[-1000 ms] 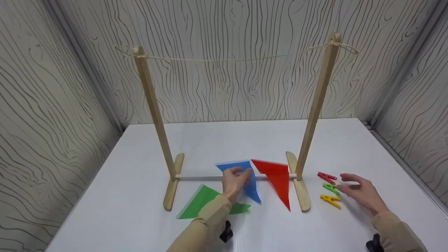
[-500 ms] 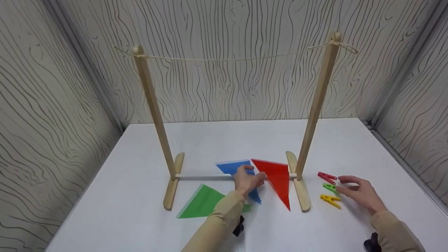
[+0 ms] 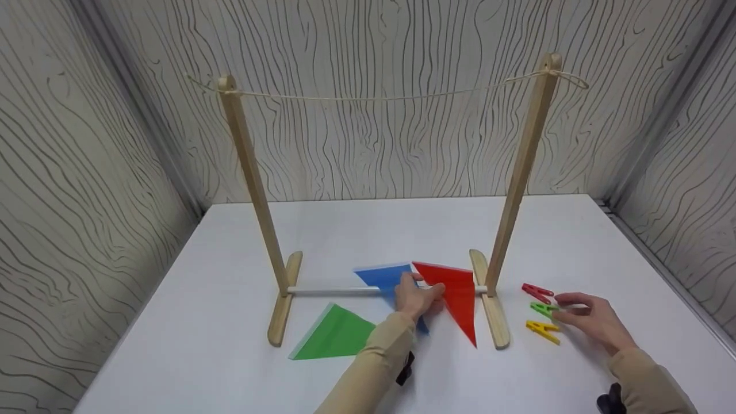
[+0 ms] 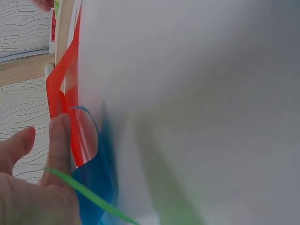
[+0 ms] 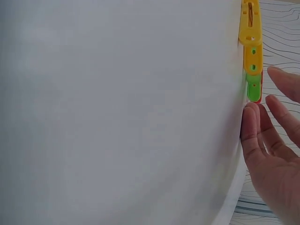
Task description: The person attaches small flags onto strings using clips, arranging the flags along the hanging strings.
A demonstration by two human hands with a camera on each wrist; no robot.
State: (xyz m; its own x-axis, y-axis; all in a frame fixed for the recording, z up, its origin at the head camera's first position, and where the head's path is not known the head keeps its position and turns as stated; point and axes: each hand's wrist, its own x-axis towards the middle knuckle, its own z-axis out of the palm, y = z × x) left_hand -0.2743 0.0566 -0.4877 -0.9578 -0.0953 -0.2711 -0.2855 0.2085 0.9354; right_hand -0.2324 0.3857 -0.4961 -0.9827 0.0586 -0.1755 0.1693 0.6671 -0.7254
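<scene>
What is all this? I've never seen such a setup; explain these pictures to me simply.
There is no machine: a person works bare-handed. The wide picture is taken from the person's head, looking forward and down; the other two are wrist views, one left, one right. On the white table stands a wooden frame with a string across its top. By its base lie a green flag, a blue flag and a red flag; to the right are a red peg, a green peg and a yellow peg. The left hand is at the red flag's edge; the right hand is beside the green peg. Neither plainly grips anything.
</scene>
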